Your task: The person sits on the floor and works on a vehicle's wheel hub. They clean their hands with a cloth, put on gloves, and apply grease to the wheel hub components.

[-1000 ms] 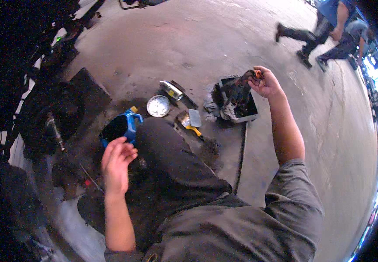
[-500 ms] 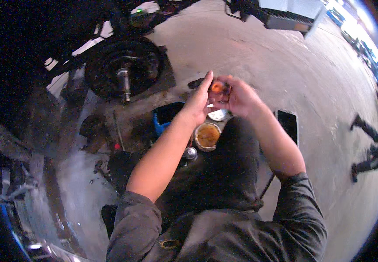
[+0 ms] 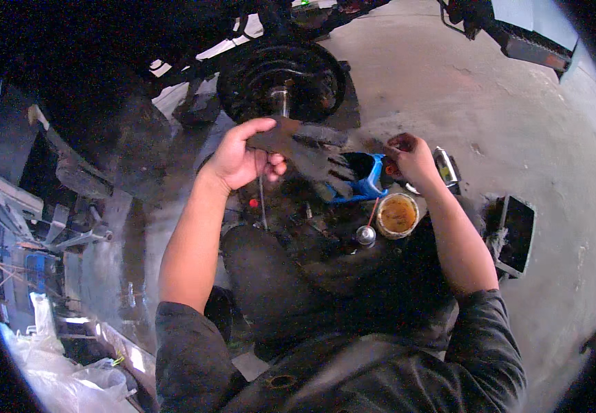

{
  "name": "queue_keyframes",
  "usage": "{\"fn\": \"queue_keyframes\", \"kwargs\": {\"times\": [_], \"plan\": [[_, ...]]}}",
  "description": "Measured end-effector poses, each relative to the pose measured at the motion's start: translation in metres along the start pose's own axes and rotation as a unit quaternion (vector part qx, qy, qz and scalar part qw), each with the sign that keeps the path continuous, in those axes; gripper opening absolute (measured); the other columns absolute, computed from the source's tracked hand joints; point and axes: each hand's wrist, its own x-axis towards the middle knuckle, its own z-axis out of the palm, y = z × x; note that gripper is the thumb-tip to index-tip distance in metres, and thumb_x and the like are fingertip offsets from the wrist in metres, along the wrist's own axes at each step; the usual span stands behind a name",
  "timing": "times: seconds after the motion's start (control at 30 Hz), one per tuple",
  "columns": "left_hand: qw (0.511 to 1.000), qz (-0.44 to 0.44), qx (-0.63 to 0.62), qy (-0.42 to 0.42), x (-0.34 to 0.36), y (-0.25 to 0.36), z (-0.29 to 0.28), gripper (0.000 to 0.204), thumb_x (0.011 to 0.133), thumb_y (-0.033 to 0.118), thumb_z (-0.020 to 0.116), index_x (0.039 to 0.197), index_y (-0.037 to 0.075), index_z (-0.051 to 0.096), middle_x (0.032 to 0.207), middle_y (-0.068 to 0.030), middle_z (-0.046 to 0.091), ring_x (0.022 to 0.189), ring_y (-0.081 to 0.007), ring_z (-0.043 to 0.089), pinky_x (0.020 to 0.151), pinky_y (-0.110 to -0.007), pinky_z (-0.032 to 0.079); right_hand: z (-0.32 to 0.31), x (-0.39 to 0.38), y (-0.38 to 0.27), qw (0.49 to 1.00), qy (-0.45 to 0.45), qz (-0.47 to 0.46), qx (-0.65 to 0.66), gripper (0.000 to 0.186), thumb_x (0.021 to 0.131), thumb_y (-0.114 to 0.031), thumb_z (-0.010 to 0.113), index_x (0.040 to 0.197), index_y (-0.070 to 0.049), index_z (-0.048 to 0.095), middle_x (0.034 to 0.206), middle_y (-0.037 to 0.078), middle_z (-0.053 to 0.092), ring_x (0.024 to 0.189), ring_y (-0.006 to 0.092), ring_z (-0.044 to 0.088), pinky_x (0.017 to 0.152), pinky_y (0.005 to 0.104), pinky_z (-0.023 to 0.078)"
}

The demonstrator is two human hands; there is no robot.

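A dark grey work glove (image 3: 294,148) hangs from my left hand (image 3: 239,155), its cuff pinched between thumb and fingers. The glove's limp fingers droop to the right, over a blue open container (image 3: 375,180). To the right, my right hand (image 3: 413,164) is closed, thumb and fingertips together. A dark, blurred strip reaches toward those fingertips from the glove's side; I cannot make out what they grip. Just below the right hand shows a small orange-red item (image 3: 390,169), partly hidden.
A round tub of amber grease (image 3: 398,215) and a spray can (image 3: 365,236) with a red straw stand before my legs. Beyond my left hand lies a black wheel hub or drum (image 3: 311,69) with a metal shaft. A black tray (image 3: 518,237) is at the right.
My hands have moved apart, the left one leftward. A glove now hangs from the left hand. The orange item that was between my hands now shows below the right one. My view has shifted left.
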Motion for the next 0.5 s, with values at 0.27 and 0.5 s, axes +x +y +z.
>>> {"fn": "queue_keyframes", "kwargs": {"times": [0.27,0.5], "plan": [[0.990,-0.015,0.035,0.134,-0.031,0.023,-0.010,0.040,0.085,0.042,0.056,0.094,0.005,0.068,0.065,-0.0096,0.062,0.053,-0.0241,0.059,0.044,-0.031,0.042,0.007,-0.006,0.002,0.959,-0.032,-0.226,-0.170,0.043,0.073,-0.006,0.078,0.112,0.001,0.062,0.100,0.015,0.069,0.085,0.0240,0.068,0.076,0.0322,0.054],[0.994,0.011,0.055,0.095,-0.034,0.028,-0.013,0.037,0.089,0.040,0.055,0.105,0.008,0.066,0.082,-0.0073,0.067,0.055,-0.0167,0.055,0.046,-0.030,0.047,0.019,-0.004,0.000,0.769,0.219,-0.405,-0.443,0.029,0.087,-0.037,0.067,0.090,-0.009,0.071,0.085,0.017,0.069,0.081,0.0389,0.067,0.072,0.0465,0.054]]}}
